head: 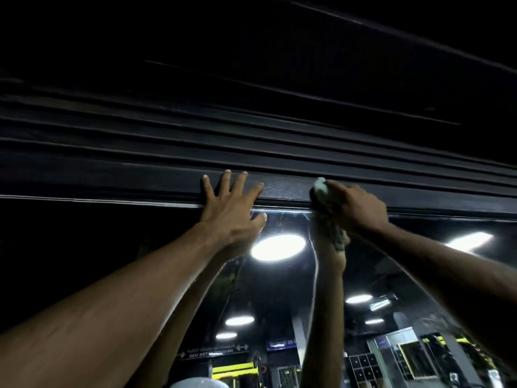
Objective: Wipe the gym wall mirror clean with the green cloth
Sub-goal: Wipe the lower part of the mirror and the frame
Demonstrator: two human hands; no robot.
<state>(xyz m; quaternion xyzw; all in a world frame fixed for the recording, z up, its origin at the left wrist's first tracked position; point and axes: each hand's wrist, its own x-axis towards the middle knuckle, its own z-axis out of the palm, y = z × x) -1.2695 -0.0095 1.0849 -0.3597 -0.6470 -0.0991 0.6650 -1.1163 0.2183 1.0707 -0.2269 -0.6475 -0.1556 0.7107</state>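
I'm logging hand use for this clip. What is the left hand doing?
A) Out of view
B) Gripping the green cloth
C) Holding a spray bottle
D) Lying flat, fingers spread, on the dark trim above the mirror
D: the left hand lies open with spread fingers on the dark trim over the mirror, while the right hand grips the green cloth.

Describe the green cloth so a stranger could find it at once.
Follow the top edge of the wall mirror to where it meets the dark frame. There the right hand grips the cloth, a pale bunched wad; the left hand beside it lies flat and bare.
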